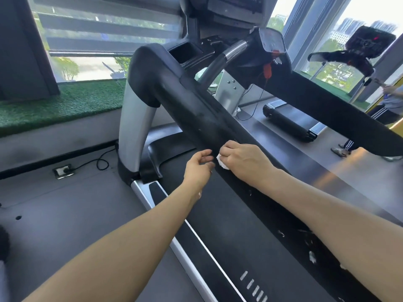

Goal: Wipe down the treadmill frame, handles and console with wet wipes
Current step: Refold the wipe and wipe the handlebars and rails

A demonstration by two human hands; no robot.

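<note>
The treadmill's long black left handrail (196, 110) runs from upper left down to lower right, dusty, with white shreds stuck to its lower stretch. My right hand (242, 160) presses a crumpled white wet wipe (222, 162) against the rail's underside edge. Just left of the wipe, my left hand (198, 168) hovers with fingers loosely curled and apart, holding nothing. The console (272, 40) with a red safety clip sits at the top, and a silver upright (135, 127) carries the rail. Below lies the black belt (229, 225).
A power socket (63, 171) with a black cable sits on the grey floor to the left. Green turf covers the window ledge (65, 101). A second treadmill (290, 123) stands at right, with a person (390, 105) beside it.
</note>
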